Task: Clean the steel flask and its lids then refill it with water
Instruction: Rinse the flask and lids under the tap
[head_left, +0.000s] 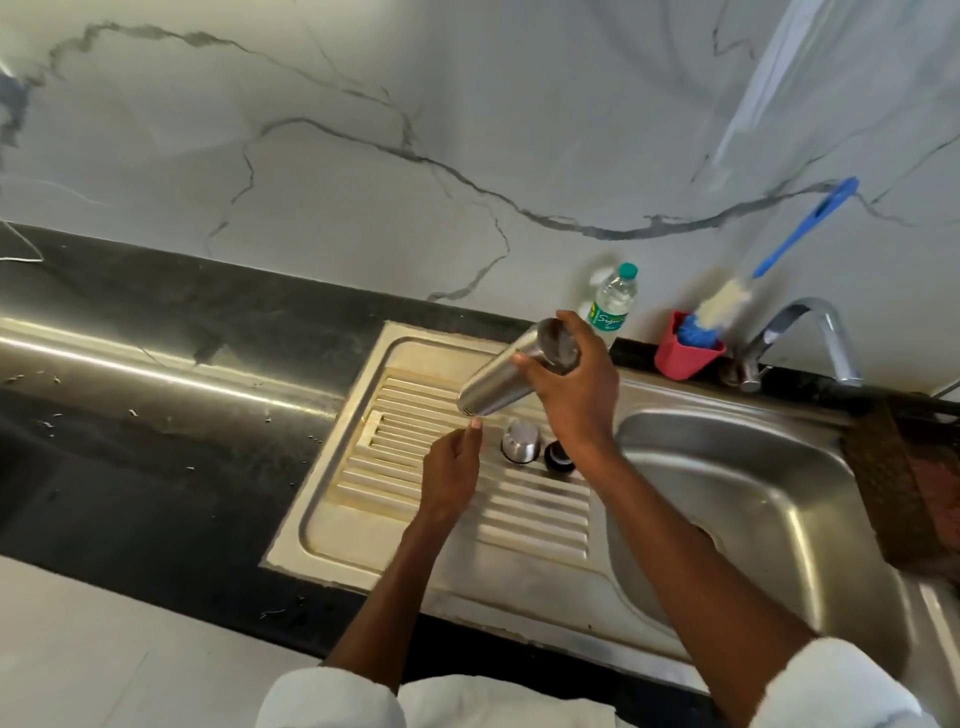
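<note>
Steel flask (498, 375) tilts above the ribbed drainboard (447, 483), its open mouth turned up toward the back wall, as my right hand (574, 387) wraps its grip around the upper end; fingers cover part of the rim, so I cannot see inside. My left hand (451, 467) hangs just below the flask's base, fingers loosely extended and holding nothing, one fingertip close to the steel without clear contact. On the drainboard near the basin stand a steel cap (519, 441) and, just beside it, a black inner lid (559, 457), partly hidden behind my right wrist. At the desk's back edge a water bottle (613, 299) with a green cap carries a green label; its script is too blurred to read. A red holder (684, 354) keeps a blue-handled bottle brush (727, 304) beside the tap (810, 332). The sink basin (753, 499) is cut off at right.
</note>
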